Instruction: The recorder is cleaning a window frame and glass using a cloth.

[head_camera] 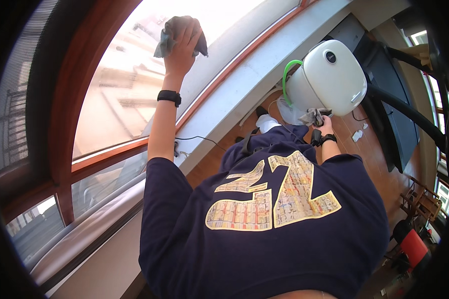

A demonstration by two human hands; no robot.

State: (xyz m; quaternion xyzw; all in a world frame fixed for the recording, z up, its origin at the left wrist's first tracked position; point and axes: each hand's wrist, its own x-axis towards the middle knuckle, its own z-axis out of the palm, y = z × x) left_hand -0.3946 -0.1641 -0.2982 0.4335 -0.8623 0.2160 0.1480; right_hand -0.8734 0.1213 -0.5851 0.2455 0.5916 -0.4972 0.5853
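My left hand [182,50] is raised at the upper left and lies over a dark grey cloth [168,35], pressed against the window pane [123,86]. Cloth shows on both sides of the fingers. Lower down on the right, my right hand [324,125] grips a crumpled grey cloth [313,116] beside the lower edge of a white Midea appliance [335,74]. Black bands circle both wrists. How the right fingers close round the cloth is partly hidden.
A pale sill [243,91] runs below the reddish window frame [108,155]. Behind the white appliance curves a green hose [285,80]. A treadmill [393,108] stands at the right, with white scraps [357,135] on the wooden floor. A thin black cable crosses the sill.
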